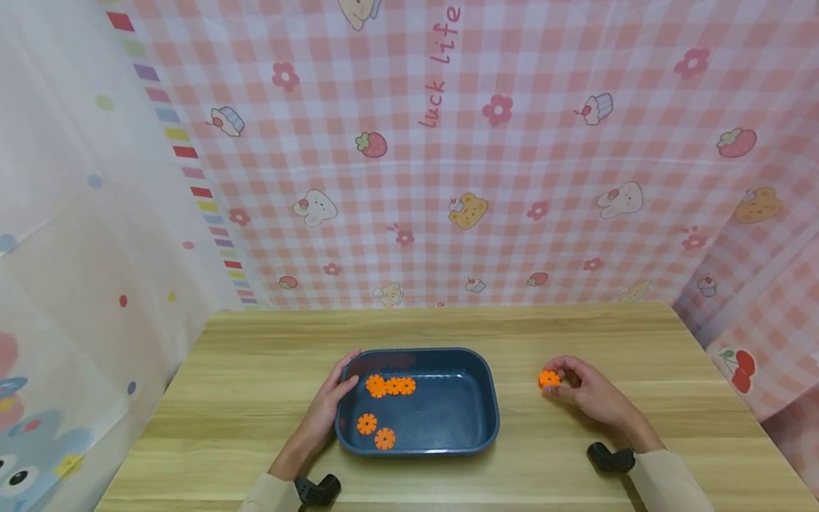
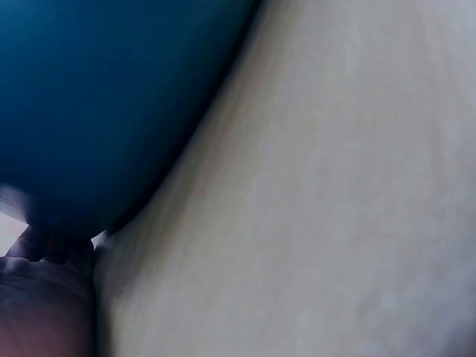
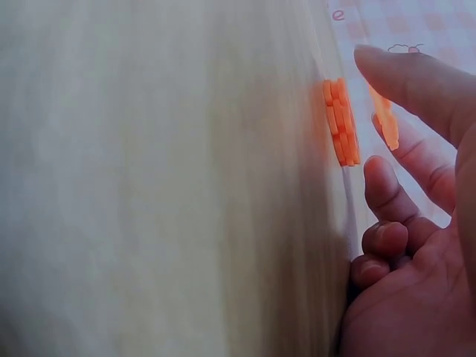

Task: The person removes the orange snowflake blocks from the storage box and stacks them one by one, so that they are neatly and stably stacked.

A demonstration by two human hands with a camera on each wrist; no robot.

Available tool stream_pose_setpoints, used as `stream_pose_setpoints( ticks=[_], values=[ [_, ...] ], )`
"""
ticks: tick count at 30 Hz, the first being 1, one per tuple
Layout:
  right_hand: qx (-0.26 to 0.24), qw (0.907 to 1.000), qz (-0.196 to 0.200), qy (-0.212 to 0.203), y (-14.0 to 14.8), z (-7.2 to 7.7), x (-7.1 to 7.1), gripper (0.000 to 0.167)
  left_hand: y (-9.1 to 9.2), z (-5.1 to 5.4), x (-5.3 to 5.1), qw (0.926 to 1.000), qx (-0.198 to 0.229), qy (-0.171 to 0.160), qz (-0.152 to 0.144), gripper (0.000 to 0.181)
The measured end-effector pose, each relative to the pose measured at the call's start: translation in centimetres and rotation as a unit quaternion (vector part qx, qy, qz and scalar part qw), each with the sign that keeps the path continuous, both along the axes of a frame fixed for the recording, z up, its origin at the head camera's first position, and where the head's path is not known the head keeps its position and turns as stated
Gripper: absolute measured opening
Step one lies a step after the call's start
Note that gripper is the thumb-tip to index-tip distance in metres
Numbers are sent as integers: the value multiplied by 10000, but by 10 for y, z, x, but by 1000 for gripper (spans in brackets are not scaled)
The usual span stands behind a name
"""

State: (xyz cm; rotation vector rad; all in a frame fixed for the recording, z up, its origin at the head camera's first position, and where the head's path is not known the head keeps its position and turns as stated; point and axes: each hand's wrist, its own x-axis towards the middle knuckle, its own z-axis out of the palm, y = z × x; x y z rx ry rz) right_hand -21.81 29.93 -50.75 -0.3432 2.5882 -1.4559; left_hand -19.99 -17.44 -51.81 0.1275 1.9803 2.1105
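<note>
Flat orange discs [image 1: 549, 379], round with notched rims

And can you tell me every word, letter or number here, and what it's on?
"luck life": on the pink checked cloth, running sideways.
"e": on the same cloth, just above the table's far edge; no more of it shows.
No readable writing on the blue tray or orange pieces.

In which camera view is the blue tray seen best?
The head view: it shows nearly the whole blue tray from above, with the left hand at its rim. The left wrist view shows only a blurred part of it; the right wrist view shows none.
</note>
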Motion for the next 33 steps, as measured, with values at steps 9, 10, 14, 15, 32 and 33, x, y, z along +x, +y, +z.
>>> stream_pose_setpoints(
  ticks=[9, 10, 14, 15, 32, 33],
  values=[
    [142, 9998, -123, 103, -1, -2, 1, 35, 0, 1, 0, 10000, 29, -32, -7, 52],
    [173, 9997, -138, 111, -1, -2, 1, 35, 0, 1, 0, 10000, 20, -28, -11, 52],
    [182, 9997, -147, 108, -1, -2, 1, 36, 0, 1, 0, 10000, 27, -15, -45, 53],
    [170, 9997, -146, 102, -2, -2, 1, 36, 0, 1, 0, 10000, 33, -11, -57, 53],
    [272, 9994, -145, 167, -3, -2, 1, 33, -1, 1, 0, 9998, 88, -9, -152, 54],
    [273, 9994, -142, 176, -3, -2, 1, 33, -1, 1, 0, 9999, 83, -11, -148, 53]
  ],
)
